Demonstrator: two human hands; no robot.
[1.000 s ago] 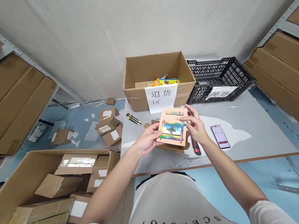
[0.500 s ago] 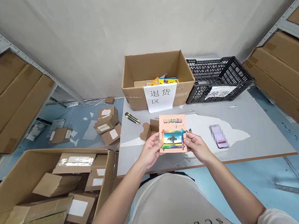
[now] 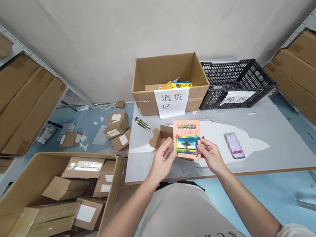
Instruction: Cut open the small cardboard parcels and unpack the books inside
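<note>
A thin pink booklet [image 3: 186,128] with a tree picture and rainbow frame on its cover is held upright by my right hand [image 3: 211,154], thumb on the front at its lower right. My left hand [image 3: 163,161] is beside the booklet's left edge, fingers stretched out, holding nothing. Behind the booklet and partly hidden by it, a small opened cardboard box [image 3: 157,138] rests on the grey table [image 3: 141,165].
At the table's back stand a large carton [image 3: 143,102] with colourful packs inside and a black crate [image 3: 213,103], both with paper signs. A utility knife [image 3: 142,124] and phone [image 3: 234,145] lie on the table. Left is a big carton [image 3: 39,158] of parcels.
My left hand has let go of the booklet and its fingers have straightened. The booklet stays in my right hand. The view has shifted slightly.
</note>
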